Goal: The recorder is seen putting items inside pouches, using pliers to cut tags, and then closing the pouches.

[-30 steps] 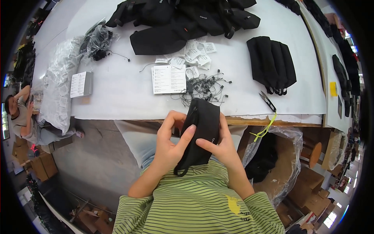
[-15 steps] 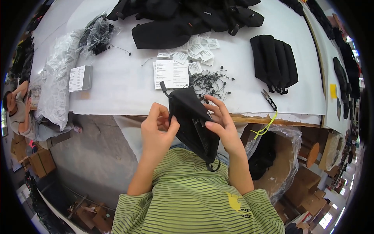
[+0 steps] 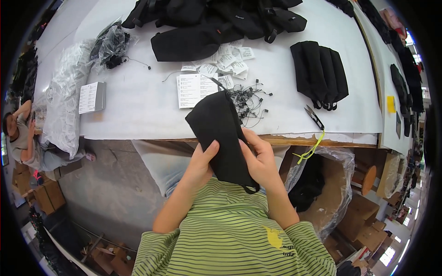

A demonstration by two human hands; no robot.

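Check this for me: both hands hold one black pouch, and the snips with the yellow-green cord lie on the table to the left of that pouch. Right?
Not quite: the head view shows the snips with the yellow-green cord on the table to the right of the black pouch. The left hand and right hand do both hold it.

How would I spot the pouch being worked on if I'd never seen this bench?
Find the white table, then its near edge, by the left hand and right hand. Between them is a black pouch, plain face toward the camera. Unlike the row of pouches on the table, it is held in both hands.
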